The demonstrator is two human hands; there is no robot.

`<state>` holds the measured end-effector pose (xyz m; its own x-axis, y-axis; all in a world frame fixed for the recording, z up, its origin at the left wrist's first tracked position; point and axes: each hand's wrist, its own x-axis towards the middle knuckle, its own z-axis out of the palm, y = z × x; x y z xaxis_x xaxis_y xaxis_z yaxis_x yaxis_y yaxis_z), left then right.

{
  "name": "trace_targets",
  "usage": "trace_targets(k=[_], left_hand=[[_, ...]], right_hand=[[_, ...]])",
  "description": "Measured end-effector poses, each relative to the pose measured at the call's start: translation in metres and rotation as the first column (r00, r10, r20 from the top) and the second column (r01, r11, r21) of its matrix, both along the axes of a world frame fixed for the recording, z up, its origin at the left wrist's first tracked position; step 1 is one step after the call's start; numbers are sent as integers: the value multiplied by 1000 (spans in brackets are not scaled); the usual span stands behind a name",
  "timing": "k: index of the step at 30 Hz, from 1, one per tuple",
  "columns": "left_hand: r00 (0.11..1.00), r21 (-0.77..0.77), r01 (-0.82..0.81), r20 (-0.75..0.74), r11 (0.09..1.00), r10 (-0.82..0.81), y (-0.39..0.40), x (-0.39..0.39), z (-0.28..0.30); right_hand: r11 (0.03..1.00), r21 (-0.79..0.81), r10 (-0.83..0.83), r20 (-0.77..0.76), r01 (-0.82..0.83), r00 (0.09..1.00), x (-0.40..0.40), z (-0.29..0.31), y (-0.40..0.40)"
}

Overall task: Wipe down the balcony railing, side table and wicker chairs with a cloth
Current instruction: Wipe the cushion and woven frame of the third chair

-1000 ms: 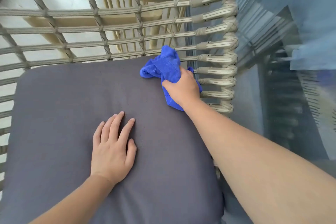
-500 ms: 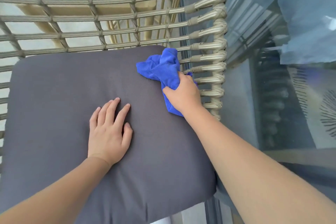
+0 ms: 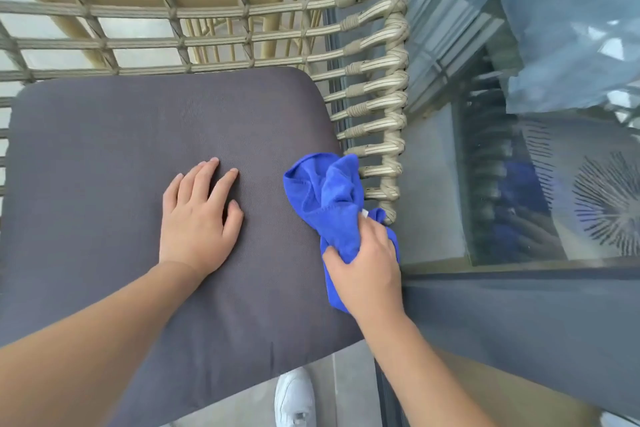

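Blue cloth [image 3: 329, 198] sits bunched at about 3 o'clock of the grey seat cushion [image 3: 104, 166], right at the cushion's edge and touching the lower wraps of the wicker chair [image 3: 377, 80] side frame. Your right hand [image 3: 367, 270] grips the cloth's lower end, fingers [image 3: 375, 232] curled round the fabric (a small white tag shows just above them). The loose upper part of the cloth fans out toward 12 o'clock from that hand. Your left hand [image 3: 197, 218] lies flat on the cushion near its centre, fingers spread and straight, holding nothing, well apart from the cloth. Woven chair back runs across 12 o'clock. Glass railing panel [image 3: 519, 149] stands at 3 o'clock, just beside the chair frame. White shoe [image 3: 294, 399] shows on the floor at 6 o'clock, below the cushion's front edge.
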<state>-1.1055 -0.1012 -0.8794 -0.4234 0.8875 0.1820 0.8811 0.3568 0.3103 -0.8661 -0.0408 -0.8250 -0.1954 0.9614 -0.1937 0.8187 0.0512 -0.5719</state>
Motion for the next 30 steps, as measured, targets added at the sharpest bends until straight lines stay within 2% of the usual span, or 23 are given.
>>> trace_targets(k=[6, 9, 12, 17, 21, 26, 30], left_hand=[[1000, -21, 2, 28, 1000, -1, -2, 1, 2], [999, -22, -3, 36, 1000, 4, -2, 0, 2], [999, -20, -5, 38, 1000, 6, -2, 0, 2], [999, -21, -2, 39, 1000, 3, -1, 2, -1], [1000, -17, 7, 25, 1000, -6, -2, 0, -3], [1000, -8, 8, 9, 1000, -8, 0, -2, -6], [1000, -23, 8, 13, 1000, -8, 1, -1, -6]], right_hand=[[995, 29, -96, 10, 95, 995, 37, -5, -44], [990, 33, -137, 11, 137, 990, 38, -5, -39], [984, 74, -157, -64, 162, 986, 30, 3, -22], [977, 151, -105, -276, 151, 955, -21, 25, 27], [966, 241, -13, -317, 93, 948, -85, 38, 89], [960, 264, 152, -206, -95, 967, -156, 40, 163], [967, 90, 236, 33, -238, 971, -182, 23, 207]])
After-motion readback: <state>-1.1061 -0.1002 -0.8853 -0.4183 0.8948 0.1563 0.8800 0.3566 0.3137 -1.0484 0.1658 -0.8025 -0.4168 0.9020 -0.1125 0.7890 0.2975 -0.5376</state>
